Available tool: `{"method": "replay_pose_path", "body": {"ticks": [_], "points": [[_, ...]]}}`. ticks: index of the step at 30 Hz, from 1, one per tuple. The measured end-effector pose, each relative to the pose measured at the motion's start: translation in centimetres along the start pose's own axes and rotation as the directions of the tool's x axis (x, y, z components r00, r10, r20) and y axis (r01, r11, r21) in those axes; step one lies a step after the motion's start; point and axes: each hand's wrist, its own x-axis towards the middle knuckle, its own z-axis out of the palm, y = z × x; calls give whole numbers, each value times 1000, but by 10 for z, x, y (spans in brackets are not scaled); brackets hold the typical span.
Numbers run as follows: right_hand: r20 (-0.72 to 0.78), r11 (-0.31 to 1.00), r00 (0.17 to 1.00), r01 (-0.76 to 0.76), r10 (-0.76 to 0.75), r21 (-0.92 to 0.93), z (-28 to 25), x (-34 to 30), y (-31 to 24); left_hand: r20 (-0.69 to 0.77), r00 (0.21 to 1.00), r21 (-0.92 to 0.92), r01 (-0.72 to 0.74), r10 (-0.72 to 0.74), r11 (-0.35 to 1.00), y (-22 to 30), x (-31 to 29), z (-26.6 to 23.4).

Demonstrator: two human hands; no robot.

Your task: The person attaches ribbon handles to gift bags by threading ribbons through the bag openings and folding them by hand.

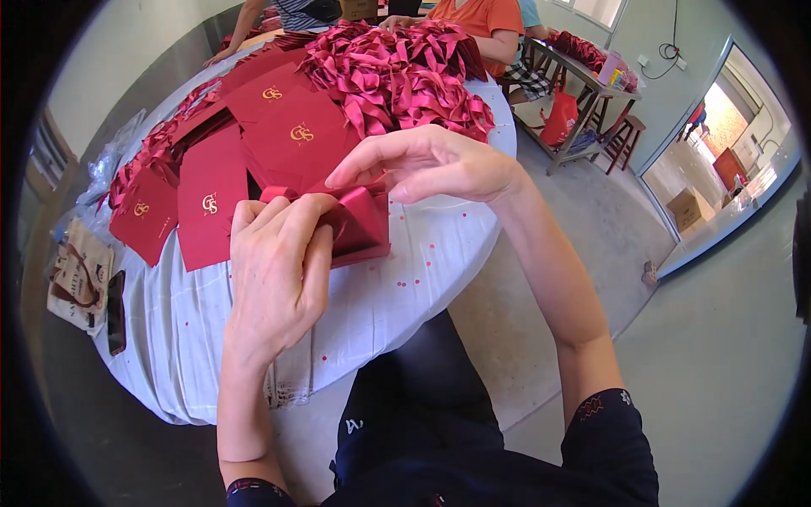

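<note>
A red paper gift bag (361, 251) lies on the table in front of me, with a shiny red ribbon (365, 218) standing up from it. My left hand (279, 253) is closed on the ribbon, fingers bent over the bag's near side; a loop pokes up beyond the knuckles. My right hand (431, 165) arches over the far side of the ribbon. Its thumb and fingers are apart, the fingertips close to the ribbon; whether they touch it cannot be made out. Flat red bags (211, 198) with gold lettering lie just beyond my left hand.
A round table with a white cloth (372, 313) carries a heap of ribboned bags (397, 72) at the back. A phone (117, 313) and a cloth bag (80, 279) sit at the left edge. Across the table a person in orange (481, 25) works. A side table (583, 89) stands right.
</note>
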Motion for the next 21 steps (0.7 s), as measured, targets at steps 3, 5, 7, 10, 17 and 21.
{"method": "replay_pose_path", "body": {"ticks": [3, 5, 7, 10, 17, 21], "points": [[-55, 999, 998, -41, 39, -30, 10, -1, -5, 7, 1000, -40, -29, 29, 999, 3, 1, -4], [-71, 995, 997, -47, 41, -86, 15, 1, -4, -25, 999, 4, -37, 37, 999, 4, 1, -2], [-178, 973, 984, -27, -15, -231, 20, 5, -1, -25, 999, 17, -41, 42, 999, 2, 1, -2], [-313, 933, 945, -25, -96, -360, 32, 6, 0, -26, 999, 40, -41, 42, 998, 0, 0, 3], [-513, 974, 858, -88, -33, -211, 40, 13, 12, -40, 999, 82, -28, 32, 996, -6, -2, 6], [-494, 988, 870, -85, 10, -129, 41, 14, 16, -89, 994, 44, -58, 62, 997, -2, 0, 7]]}}
